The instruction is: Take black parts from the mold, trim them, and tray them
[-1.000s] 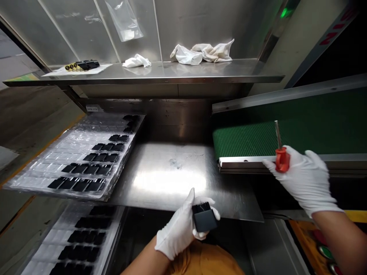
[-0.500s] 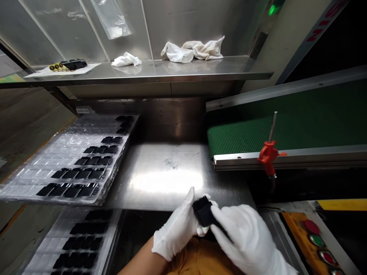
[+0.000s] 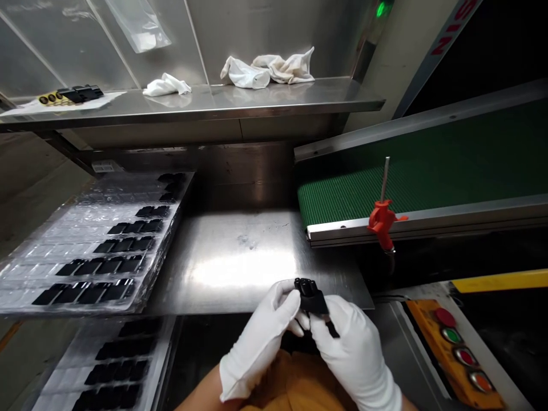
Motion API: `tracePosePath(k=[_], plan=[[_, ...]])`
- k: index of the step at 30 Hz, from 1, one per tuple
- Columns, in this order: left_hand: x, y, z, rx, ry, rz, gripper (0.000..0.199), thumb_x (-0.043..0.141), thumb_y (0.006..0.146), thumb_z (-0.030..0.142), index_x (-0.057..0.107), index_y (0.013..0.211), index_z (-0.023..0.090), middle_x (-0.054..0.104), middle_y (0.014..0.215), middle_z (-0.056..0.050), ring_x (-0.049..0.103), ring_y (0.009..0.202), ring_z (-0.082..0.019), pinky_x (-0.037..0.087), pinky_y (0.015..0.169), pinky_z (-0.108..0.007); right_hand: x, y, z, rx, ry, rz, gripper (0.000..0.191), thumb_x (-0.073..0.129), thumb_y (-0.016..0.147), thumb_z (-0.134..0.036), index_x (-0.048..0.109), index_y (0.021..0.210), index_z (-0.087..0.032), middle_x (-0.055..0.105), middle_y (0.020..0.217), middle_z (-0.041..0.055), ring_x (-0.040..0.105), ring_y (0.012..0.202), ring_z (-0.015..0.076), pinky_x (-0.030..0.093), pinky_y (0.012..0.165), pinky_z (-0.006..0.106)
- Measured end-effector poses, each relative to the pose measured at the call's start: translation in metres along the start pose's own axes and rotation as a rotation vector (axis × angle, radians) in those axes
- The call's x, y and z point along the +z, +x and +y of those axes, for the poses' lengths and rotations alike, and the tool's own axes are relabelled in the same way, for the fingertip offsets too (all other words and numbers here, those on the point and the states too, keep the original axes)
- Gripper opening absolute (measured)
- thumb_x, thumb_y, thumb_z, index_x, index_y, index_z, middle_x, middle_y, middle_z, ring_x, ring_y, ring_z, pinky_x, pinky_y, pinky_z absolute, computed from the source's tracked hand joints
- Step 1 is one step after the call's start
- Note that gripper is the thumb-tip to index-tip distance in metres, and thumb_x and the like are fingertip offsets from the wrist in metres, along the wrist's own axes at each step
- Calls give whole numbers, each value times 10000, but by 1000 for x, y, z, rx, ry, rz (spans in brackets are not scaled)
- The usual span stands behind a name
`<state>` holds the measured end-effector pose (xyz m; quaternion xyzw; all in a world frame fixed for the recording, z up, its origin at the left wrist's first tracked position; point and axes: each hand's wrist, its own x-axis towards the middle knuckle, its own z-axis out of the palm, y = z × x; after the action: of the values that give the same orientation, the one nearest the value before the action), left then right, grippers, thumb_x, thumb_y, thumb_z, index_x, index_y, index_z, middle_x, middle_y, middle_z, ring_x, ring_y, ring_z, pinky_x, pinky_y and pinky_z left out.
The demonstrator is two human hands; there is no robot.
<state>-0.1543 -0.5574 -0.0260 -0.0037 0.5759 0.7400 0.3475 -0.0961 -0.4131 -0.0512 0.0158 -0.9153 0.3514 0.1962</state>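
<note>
Both hands wear white gloves and meet at a small black plastic part [image 3: 313,301] above the front edge of the steel table [image 3: 240,257]. My left hand [image 3: 268,328] pinches the part's left side between thumb and fingers. From the right, my right hand [image 3: 349,342] grips its lower right corner. Rounded black knobs or ridges show along the part's top edge, over a flat face. To the left, a clear plastic tray [image 3: 85,228] bears rows of similar black parts [image 3: 94,292].
A lower tray [image 3: 115,371] of black parts sits at bottom left. On the right are a green conveyor belt [image 3: 411,171], a red clamp [image 3: 382,220] with a metal rod, and a button panel [image 3: 458,354]. White cloths [image 3: 269,69] lie on the steel shelf [image 3: 257,103].
The black part has been turned, so its ridged end now faces up. My right hand has shifted to its lower right corner. The whole view has swung slightly to the right.
</note>
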Motion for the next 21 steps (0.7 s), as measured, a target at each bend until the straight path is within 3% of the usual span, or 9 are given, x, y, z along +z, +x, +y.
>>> tracePosePath(k=[4,7,11,16,21], plan=[[6,2,0,4,-85,14,456,609,870,499,538,1106,116,559,643,18,501,556,-97,393,569,-238,1,4,-10,507,528,-148,312,536,898,-432,612,703,-201,633,673,23,564,626,154,434,617,289],[7,1,-3,-8,-215,-136,387,545,911,493,538,1055,134,559,635,4,543,569,-118,399,606,-264,-4,5,-18,767,975,-241,394,558,875,-512,559,654,-186,612,642,24,545,615,144,422,593,274],[1,2,-9,-18,-306,-324,374,548,910,491,557,1030,137,568,662,-21,583,607,-151,423,629,-289,-11,5,-25,860,1247,-244,349,610,854,-451,591,661,-161,604,675,17,505,592,108,395,573,250],[-7,8,-11,-50,-289,-324,420,685,820,499,598,1005,132,523,616,15,488,554,-92,360,560,-225,-9,1,-27,946,1630,-218,274,678,803,-377,643,655,-148,581,617,2,446,521,72,385,565,230],[-7,9,-5,-120,-212,-349,361,747,782,442,619,920,134,538,701,9,387,528,-42,278,498,-200,3,-8,-30,965,2067,-285,233,685,790,-343,687,699,-128,409,492,-79,261,387,17,337,490,191]])
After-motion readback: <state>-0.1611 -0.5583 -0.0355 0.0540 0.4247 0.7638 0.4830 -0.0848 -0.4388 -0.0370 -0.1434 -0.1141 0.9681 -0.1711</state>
